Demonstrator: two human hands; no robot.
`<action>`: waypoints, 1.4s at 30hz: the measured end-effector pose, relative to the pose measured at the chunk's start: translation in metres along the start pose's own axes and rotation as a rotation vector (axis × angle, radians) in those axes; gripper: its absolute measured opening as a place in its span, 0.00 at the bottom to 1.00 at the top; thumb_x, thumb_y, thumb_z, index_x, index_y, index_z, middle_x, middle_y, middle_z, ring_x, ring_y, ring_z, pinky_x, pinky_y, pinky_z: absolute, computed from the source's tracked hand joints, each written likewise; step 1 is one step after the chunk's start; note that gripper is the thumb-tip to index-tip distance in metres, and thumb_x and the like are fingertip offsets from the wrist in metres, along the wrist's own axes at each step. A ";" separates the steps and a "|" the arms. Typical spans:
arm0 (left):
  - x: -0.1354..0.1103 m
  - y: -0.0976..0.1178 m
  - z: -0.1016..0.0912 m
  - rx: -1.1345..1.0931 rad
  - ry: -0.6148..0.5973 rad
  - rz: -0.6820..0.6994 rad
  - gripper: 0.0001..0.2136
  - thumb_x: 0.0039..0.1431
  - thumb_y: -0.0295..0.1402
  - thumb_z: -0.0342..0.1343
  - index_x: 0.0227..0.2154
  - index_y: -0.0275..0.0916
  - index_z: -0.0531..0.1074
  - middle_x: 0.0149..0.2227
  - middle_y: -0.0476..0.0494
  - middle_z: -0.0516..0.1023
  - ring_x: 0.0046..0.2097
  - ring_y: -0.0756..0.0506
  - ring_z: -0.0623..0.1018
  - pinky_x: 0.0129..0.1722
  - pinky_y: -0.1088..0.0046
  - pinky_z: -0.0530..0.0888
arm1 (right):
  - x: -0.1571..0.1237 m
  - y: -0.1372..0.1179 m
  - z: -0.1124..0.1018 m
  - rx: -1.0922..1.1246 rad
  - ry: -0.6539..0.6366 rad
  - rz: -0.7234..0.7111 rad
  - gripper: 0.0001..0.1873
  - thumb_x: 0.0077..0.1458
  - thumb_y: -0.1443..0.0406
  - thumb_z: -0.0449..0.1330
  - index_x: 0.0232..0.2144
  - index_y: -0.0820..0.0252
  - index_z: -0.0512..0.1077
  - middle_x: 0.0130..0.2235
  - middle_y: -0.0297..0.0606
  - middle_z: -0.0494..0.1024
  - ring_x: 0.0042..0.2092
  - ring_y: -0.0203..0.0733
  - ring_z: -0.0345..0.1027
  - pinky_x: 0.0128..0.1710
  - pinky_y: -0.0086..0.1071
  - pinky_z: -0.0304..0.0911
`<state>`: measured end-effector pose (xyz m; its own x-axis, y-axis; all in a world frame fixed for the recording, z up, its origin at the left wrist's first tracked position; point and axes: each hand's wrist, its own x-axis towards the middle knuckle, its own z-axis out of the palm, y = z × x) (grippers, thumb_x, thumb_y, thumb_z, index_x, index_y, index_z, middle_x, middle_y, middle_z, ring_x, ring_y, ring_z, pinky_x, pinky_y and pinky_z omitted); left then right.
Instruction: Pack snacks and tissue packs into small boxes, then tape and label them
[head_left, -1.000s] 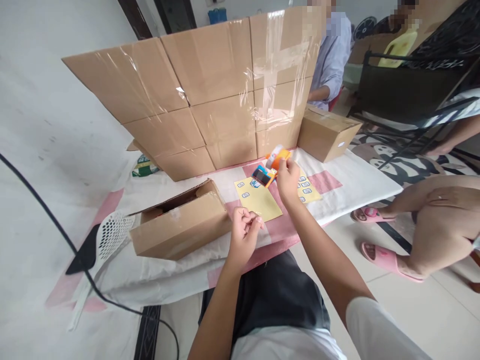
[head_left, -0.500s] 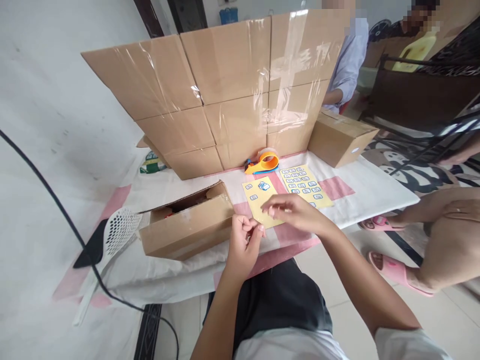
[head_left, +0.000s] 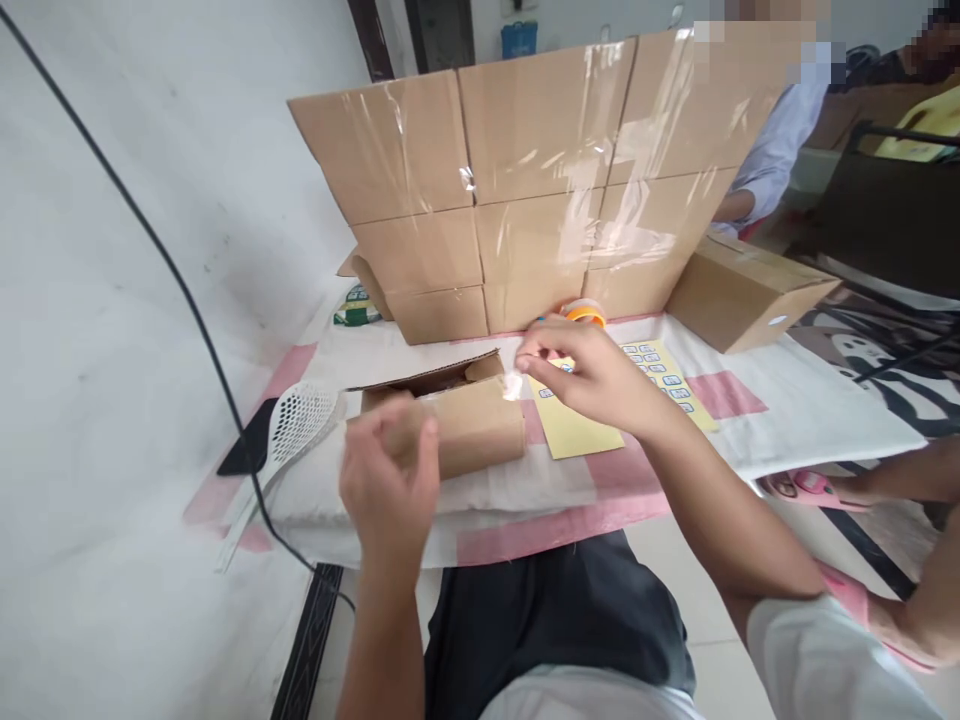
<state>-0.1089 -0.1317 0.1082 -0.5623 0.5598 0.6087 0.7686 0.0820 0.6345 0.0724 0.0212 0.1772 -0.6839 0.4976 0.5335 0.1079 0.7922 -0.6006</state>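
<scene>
My right hand is in a pinch over the yellow sticker sheet. At its fingertips hangs a small whitish shiny piece, too blurred to name exactly. Blurred by motion, my left hand is raised before the small cardboard box, thumb and fingers apart, with nothing visible between them. That box lies with its top flap up, its inside mostly hidden. Beside the first sheet lies a second yellow sheet with several blue-edged labels. Behind my right hand, an orange tape dispenser is partly covered.
A large taped cardboard panel stands at the back. On the left lie a white slotted skimmer and a dark flat object, crossed by a black cable. A closed carton sits right. Other people are nearby.
My hands have moved apart: the left went leftward to the front of the box and its pinch loosened; the right rose slightly and now shows a whitish piece. The view has swung left.
</scene>
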 end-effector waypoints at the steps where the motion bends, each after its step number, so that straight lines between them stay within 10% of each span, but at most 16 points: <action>1: 0.013 -0.009 -0.003 0.128 -0.021 0.113 0.20 0.66 0.43 0.58 0.56 0.41 0.67 0.60 0.32 0.77 0.65 0.34 0.73 0.64 0.51 0.67 | 0.013 0.000 0.007 -0.006 -0.059 -0.032 0.12 0.67 0.66 0.56 0.29 0.57 0.72 0.32 0.34 0.76 0.38 0.41 0.67 0.41 0.34 0.59; 6: 0.035 -0.049 0.001 0.313 -0.356 0.286 0.21 0.74 0.39 0.41 0.61 0.42 0.73 0.62 0.39 0.77 0.67 0.36 0.72 0.68 0.48 0.62 | 0.052 0.006 0.057 -0.152 -0.263 -0.098 0.10 0.66 0.68 0.54 0.31 0.59 0.70 0.40 0.39 0.75 0.48 0.47 0.63 0.52 0.40 0.55; 20: 0.016 -0.063 -0.004 0.282 -0.342 0.385 0.19 0.74 0.35 0.43 0.57 0.47 0.76 0.65 0.45 0.74 0.68 0.37 0.72 0.69 0.50 0.61 | 0.058 0.011 0.114 -0.486 -0.337 0.140 0.08 0.65 0.61 0.60 0.39 0.60 0.75 0.50 0.49 0.74 0.56 0.56 0.63 0.51 0.46 0.59; 26: 0.018 -0.062 -0.005 0.296 -0.372 0.397 0.18 0.74 0.35 0.42 0.53 0.47 0.78 0.66 0.47 0.72 0.69 0.37 0.70 0.68 0.49 0.62 | 0.077 0.029 0.098 -0.607 -0.087 0.437 0.40 0.47 0.51 0.74 0.55 0.64 0.65 0.59 0.59 0.69 0.60 0.69 0.62 0.57 0.58 0.59; 31: 0.017 -0.063 -0.005 0.254 -0.343 0.464 0.20 0.73 0.33 0.43 0.60 0.50 0.73 0.65 0.46 0.74 0.67 0.39 0.72 0.72 0.48 0.52 | 0.020 0.092 0.049 -0.434 0.194 0.641 0.19 0.61 0.58 0.60 0.51 0.61 0.68 0.49 0.51 0.78 0.50 0.57 0.72 0.48 0.46 0.66; 36: 0.009 -0.036 -0.007 0.257 -0.398 0.404 0.18 0.72 0.38 0.49 0.59 0.46 0.75 0.60 0.41 0.79 0.65 0.34 0.74 0.72 0.40 0.45 | -0.066 0.135 0.034 -0.552 0.061 1.034 0.34 0.56 0.51 0.65 0.57 0.65 0.65 0.55 0.58 0.74 0.59 0.67 0.68 0.54 0.50 0.63; 42: -0.034 0.020 0.034 0.021 -0.239 0.645 0.12 0.66 0.32 0.54 0.49 0.44 0.77 0.62 0.41 0.77 0.65 0.35 0.74 0.72 0.46 0.52 | -0.075 0.146 0.053 -0.549 0.005 1.043 0.45 0.50 0.58 0.69 0.66 0.65 0.56 0.60 0.60 0.69 0.64 0.70 0.61 0.62 0.53 0.54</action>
<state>-0.0640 -0.1211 0.0842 0.0910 0.6683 0.7383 0.9342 -0.3141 0.1692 0.1009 0.0805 0.0181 -0.0784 0.9950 -0.0615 0.9102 0.0463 -0.4116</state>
